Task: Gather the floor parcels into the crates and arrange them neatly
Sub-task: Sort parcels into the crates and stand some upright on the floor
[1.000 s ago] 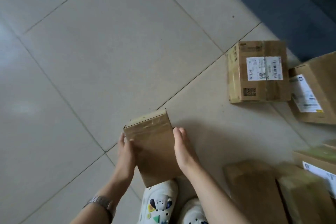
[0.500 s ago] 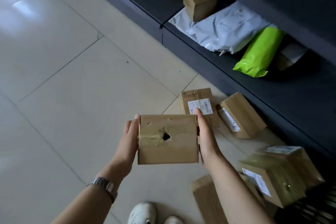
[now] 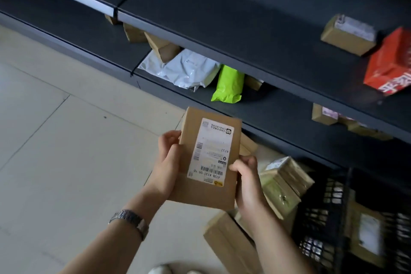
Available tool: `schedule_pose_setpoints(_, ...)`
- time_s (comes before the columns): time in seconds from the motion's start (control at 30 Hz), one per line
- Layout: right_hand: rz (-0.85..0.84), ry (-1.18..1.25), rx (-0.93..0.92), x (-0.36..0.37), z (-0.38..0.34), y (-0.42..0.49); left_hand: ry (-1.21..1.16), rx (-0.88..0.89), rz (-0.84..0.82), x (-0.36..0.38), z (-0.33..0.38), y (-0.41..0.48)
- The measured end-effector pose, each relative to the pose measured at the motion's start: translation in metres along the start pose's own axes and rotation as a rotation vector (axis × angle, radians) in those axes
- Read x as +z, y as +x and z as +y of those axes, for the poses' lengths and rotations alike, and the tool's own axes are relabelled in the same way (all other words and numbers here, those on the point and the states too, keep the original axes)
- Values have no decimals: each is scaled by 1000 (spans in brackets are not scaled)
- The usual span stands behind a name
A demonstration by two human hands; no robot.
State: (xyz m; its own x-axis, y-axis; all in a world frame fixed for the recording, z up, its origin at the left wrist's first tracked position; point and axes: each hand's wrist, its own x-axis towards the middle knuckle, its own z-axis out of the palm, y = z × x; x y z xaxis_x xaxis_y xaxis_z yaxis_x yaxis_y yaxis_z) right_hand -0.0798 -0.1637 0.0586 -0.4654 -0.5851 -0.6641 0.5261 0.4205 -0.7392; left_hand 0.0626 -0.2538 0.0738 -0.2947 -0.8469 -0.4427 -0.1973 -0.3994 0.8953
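A flat brown cardboard parcel [image 3: 195,191] with a white shipping label facing up is held in the air in front of me. My left hand [image 3: 168,162] grips its left edge, thumb on top. My right hand [image 3: 245,179] grips its right lower edge, thumb on the label side. A black slatted crate [image 3: 324,218] stands at the lower right with a labelled box inside. More cardboard parcels [image 3: 282,187] lie on the floor between my right arm and the crate, and another parcel [image 3: 226,244] lies below my right wrist.
Dark shelving [image 3: 266,35] runs across the top and right, holding a white mailer bag [image 3: 184,69], a green bag [image 3: 228,83], a red box [image 3: 391,62] and several cardboard boxes. Pale floor tiles [image 3: 66,151] fill the left. My shoe tip shows at the bottom edge.
I lifted the parcel from the floor and turned it so its label faces up. My view swung up and right, bringing the shelves and the black crate into sight.
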Motion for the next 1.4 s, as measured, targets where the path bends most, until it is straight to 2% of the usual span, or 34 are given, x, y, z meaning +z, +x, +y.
schedule_pose_setpoints(0.1,61,2,-35,-18,-8,-12,-21,-10,-30,21,9,-10)
schedule_pose_setpoints(0.23,6,144,-48,-49,-16,-22,111,36,-117,50,16,-19)
schedule_pose_setpoints(0.33,-18,167,-129,-84,-14,-25,180,67,-180,81,17,-24)
schedule_pose_setpoints(0.43,36,157,-115,-134,-6,-28,253,107,-257,129,19,-36)
schedule_pose_setpoints(0.53,177,392,2,-214,6,-32,288,67,-356,193,13,-57)
schedule_pose_setpoints(0.63,250,667,90,-307,16,-45,93,-51,-399,270,1,-86)
schedule_pose_setpoints(0.73,328,628,114,-397,19,-64,186,-39,-325,368,-17,-127)
schedule_pose_setpoints(0.83,410,648,9,-477,18,-73,369,-13,-389,444,-42,-158)
schedule_pose_setpoints(0.97,456,621,-67,-552,10,-87,454,-168,-432,517,-69,-178)
schedule_pose_setpoints(1.1,486,597,7,-601,30,-83,486,-161,-524,574,-90,-193)
schedule_pose_setpoints(1.2,503,669,85,-624,56,-79,646,-131,-634,596,-108,-182)
schedule_pose_setpoints(1.3,519,783,173,-634,88,-77,764,-125,-622,598,-128,-163)
schedule_pose_setpoints(1.4,504,813,205,-633,107,-75,615,-354,-514,600,-138,-167)
